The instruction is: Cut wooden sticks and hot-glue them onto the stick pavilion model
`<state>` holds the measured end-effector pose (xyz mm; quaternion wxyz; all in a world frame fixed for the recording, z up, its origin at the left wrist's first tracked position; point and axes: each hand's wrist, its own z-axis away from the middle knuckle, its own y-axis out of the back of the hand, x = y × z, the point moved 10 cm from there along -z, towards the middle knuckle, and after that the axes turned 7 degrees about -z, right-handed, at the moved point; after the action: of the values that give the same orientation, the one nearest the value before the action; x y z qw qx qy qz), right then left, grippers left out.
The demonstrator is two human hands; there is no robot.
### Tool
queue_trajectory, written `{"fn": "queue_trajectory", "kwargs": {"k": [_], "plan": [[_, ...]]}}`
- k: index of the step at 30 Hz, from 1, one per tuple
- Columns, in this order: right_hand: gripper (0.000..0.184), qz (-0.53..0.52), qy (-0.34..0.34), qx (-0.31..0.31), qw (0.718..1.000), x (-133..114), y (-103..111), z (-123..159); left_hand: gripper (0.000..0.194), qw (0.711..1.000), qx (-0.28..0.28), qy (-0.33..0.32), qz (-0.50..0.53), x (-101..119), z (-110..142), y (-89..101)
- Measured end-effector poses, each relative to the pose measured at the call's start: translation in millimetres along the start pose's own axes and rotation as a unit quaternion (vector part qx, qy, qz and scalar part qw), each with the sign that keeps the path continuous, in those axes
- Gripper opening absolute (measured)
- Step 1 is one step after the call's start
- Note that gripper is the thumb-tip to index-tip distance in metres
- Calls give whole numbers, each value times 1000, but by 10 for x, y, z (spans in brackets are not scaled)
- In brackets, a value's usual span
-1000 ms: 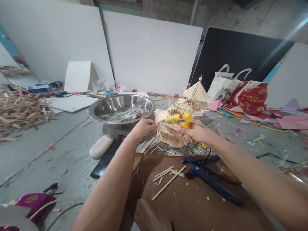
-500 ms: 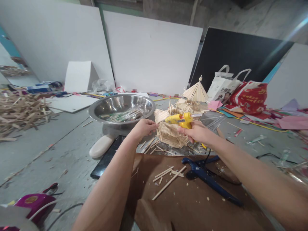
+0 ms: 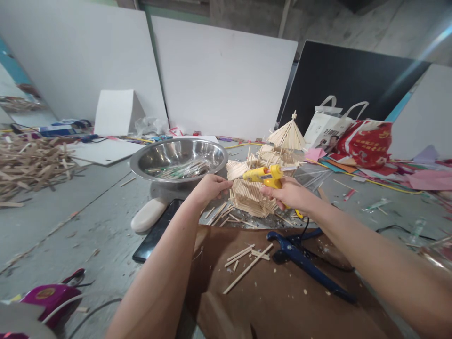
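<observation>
Right hand gripped glue gun by stick model; left hand sat alongside, couldn't tell if fingers held anything

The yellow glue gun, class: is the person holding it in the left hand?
No, the right hand grips the yellow glue gun, while the left hand is by its nozzle end.

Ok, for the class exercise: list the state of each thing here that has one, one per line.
Yellow glue gun: gripped in the right hand, nozzle leftward
Left hand: fingertips together; grip unclear
Stick model: standing
Blue cutter: lying, handles spread
Loose sticks: scattered on brown sheet
Metal basin: upright, partly filled
Black device: flat, screen dark
White bag: upright
</observation>
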<state>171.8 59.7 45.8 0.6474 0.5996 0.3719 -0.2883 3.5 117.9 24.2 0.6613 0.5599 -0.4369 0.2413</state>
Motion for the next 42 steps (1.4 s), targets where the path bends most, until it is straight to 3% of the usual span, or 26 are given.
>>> {"fn": "queue_trajectory", "kwargs": {"k": [16, 22, 27, 31, 34, 38, 42], "plan": [[39, 44, -2, 40, 998, -18, 114, 21, 27, 1000, -2, 8, -2, 13, 16, 15], [33, -48, 11, 79, 996, 27, 294, 80, 24, 1000, 9, 3, -26, -9, -13, 81], [32, -171, 29, 133, 976, 38, 491, 326, 22, 996, 73, 5, -58, 43, 18, 214], [33, -256, 68, 256, 930, 157, 777, 662, 20, 987, 161, -18, -11, 187, 131, 425], [36, -288, 85, 308, 903, 349, 913, 874, 22, 976, 214, -41, 2, 291, 231, 555], [37, -221, 102, 356, 902, 598, 990, 1113, 24, 969, 238, -66, -25, 359, 326, 554], [34, -9, 106, 438, 893, 731, 965, 1372, 24, 965, 225, -64, -116, 354, 421, 387]]}}
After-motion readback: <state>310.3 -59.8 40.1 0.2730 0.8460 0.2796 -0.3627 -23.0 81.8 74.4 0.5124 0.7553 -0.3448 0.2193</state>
